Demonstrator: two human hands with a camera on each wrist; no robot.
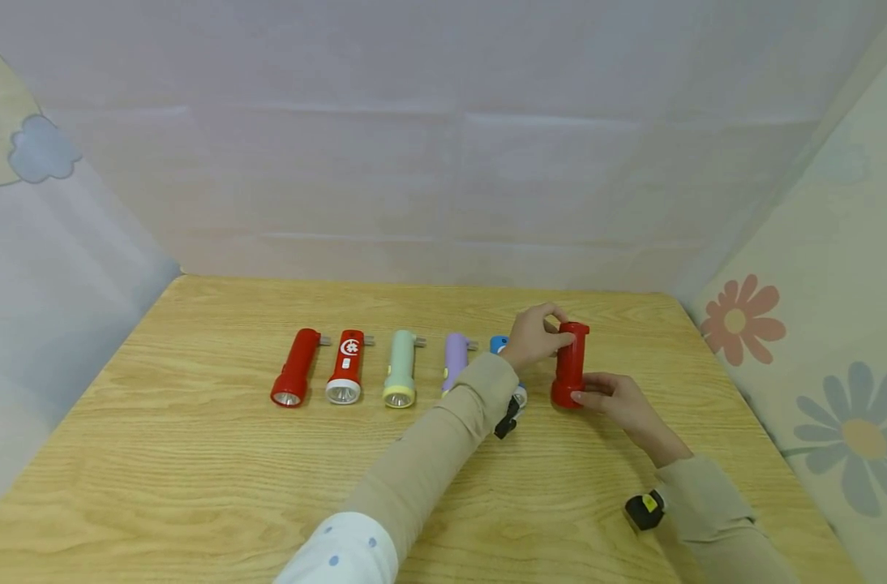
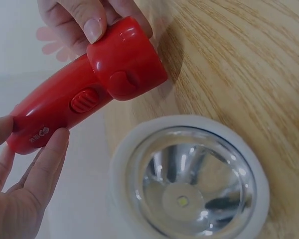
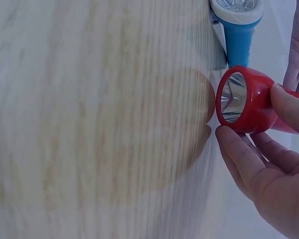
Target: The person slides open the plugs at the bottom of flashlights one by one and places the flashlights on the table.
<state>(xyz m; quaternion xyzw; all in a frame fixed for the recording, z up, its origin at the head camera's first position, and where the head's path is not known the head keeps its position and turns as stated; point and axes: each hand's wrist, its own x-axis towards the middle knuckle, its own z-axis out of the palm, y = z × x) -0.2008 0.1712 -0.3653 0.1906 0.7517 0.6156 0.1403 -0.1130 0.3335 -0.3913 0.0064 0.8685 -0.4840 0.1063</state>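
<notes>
A red flashlight (image 1: 570, 367) is held between both hands, its wide head down near the tabletop in the head view. My left hand (image 1: 534, 336) holds its narrow tail end, with fingers and thumb on either side in the left wrist view. At the head end, my right hand (image 1: 624, 405) grips the red rim between thumb and fingers (image 3: 246, 162). The flashlight's side switch (image 2: 84, 100) shows in the left wrist view, and its reflector (image 3: 233, 98) in the right wrist view. Beneath my left wrist lies a blue flashlight (image 3: 239, 42) with a white head, partly hidden in the head view.
Left of the hands, a row of flashlights lies on the wooden table (image 1: 217, 470): red (image 1: 297, 367), red with white rim (image 1: 345, 365), mint green (image 1: 400, 367) and purple (image 1: 455, 357). Metal plug prongs stick out from their tails. A pale curtain (image 1: 443, 162) hangs behind.
</notes>
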